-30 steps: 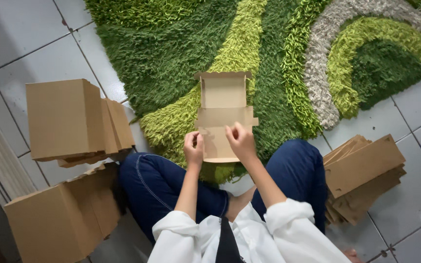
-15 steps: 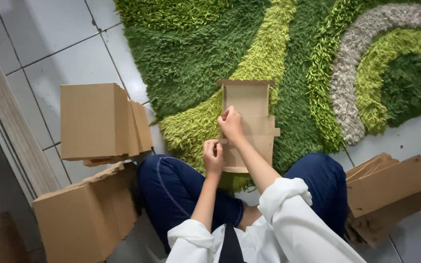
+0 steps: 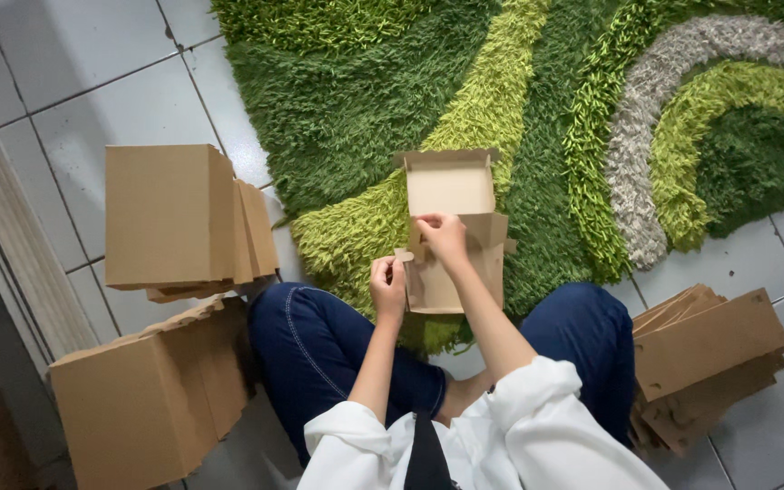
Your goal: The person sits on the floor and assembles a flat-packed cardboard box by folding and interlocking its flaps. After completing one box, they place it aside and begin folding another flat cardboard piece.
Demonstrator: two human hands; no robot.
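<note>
A half-folded brown cardboard box [image 3: 451,186] lies on the green shaggy rug [image 3: 356,100] in front of my crossed legs. Its far end stands up as a small open tray; the near part is still flat. My left hand [image 3: 388,286] pinches the box's left side flap near its lower corner. My right hand [image 3: 443,238] rests on the middle of the box, fingers curled over the fold between the tray part and the flat panel.
Folded brown boxes [image 3: 179,218] are stacked on the white tiles at my left, with a larger box [image 3: 142,399] below them. A pile of flat cardboard blanks [image 3: 705,358] lies at my right knee. A wall edge [image 3: 11,236] runs along the left.
The view has drifted left, so everything sits further right in frame. My right hand slid up to the box's middle fold while my left hand stayed at the left flap.
</note>
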